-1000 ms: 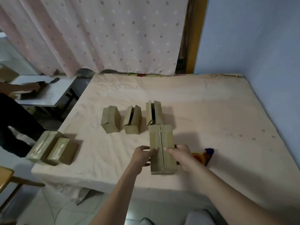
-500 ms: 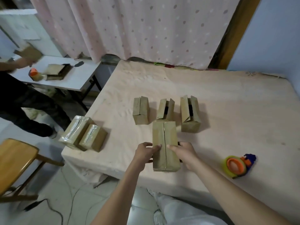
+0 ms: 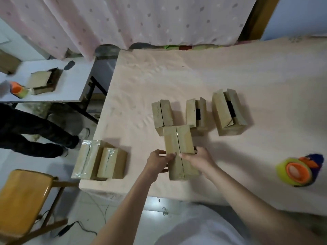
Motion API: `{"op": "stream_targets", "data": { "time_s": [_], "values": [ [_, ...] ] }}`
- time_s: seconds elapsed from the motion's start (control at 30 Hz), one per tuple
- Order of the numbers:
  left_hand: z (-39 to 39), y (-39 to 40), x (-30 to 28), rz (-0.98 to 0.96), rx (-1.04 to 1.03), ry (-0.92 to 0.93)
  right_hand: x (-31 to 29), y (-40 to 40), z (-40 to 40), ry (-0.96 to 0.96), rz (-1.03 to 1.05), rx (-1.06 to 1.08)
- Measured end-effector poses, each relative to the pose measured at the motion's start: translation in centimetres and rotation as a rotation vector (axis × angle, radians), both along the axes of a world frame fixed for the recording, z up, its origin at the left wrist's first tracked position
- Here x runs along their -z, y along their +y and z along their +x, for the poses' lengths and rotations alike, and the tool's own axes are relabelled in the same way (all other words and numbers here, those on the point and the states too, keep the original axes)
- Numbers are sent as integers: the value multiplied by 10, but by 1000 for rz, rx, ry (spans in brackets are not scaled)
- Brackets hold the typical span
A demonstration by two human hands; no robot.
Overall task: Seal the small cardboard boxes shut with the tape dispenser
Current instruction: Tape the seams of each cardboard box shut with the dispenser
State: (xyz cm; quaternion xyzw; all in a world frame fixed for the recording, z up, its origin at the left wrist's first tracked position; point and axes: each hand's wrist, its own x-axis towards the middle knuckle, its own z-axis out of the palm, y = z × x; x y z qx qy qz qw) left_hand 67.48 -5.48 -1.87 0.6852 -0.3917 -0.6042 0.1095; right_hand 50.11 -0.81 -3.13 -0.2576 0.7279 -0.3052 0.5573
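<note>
So far two brown cardboard boxes shiny with clear tape (image 3: 99, 159) lie left of my fingers; three gaping plain ones (image 3: 196, 112) wait beyond. My left hand (image 3: 158, 160) and right hand (image 3: 198, 159) press an untaped long box (image 3: 178, 147) shut, the green-and-orange tape dispenser (image 3: 299, 171) idle far right.

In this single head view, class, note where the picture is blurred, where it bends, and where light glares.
Head view: motion blur smears the far-left edge, around the orange object on the side table; wide-angle distortion bows the table edge and curtain; glare glints off the taped boxes; the held box stays fairly sharp.
</note>
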Motion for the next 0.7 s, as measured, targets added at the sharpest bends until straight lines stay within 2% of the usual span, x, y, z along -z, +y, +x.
{"op": "stream_targets", "data": {
  "time_s": [0.3,0.5,0.7],
  "values": [
    [53,-22,11,100,69,15,10,-16,49,46,89,-33],
    [101,-42,7,74,124,54,4,-34,89,47,91,-2],
    [161,-61,1,-19,268,63,4,-38,149,88,54,102]
  ]
}}
